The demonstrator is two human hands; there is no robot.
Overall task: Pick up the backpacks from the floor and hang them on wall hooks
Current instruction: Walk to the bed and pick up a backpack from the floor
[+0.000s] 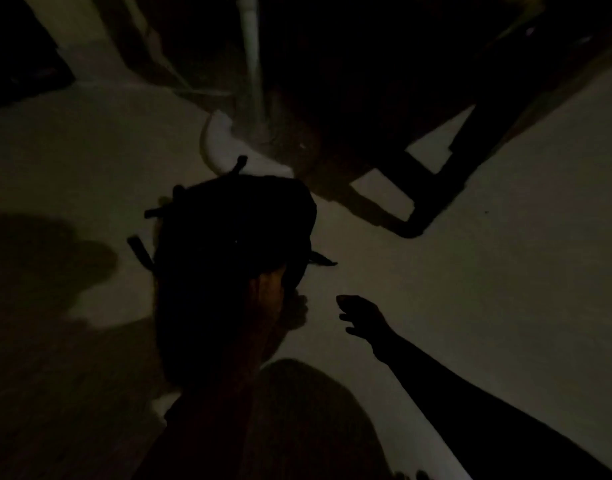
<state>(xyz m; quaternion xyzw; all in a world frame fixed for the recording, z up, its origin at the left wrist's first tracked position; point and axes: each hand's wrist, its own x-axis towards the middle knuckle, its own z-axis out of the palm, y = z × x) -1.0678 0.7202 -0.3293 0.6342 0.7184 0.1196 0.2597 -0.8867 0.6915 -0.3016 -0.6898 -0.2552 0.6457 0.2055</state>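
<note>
One room: dim, with a pale floor (488,271), a white pipe (254,64) rising at the far edge and a dark furniture frame (436,188) to the right.
Backpack (228,244): dark, slumped on the floor; probably soft and floppy, straps trailing; best taken by the top loop.
Left hand (266,292): on the backpack; grip too dark to tell.
Right hand (361,315): fingers loosely spread, empty, just beside the backpack.

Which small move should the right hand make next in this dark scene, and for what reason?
Probably move the right hand leftward to the dark backpack and help grip it. This hand hangs open above the pale floor, holding nothing, just right of the bag. Whether the left hand grips the bag is too dark to tell.
</note>
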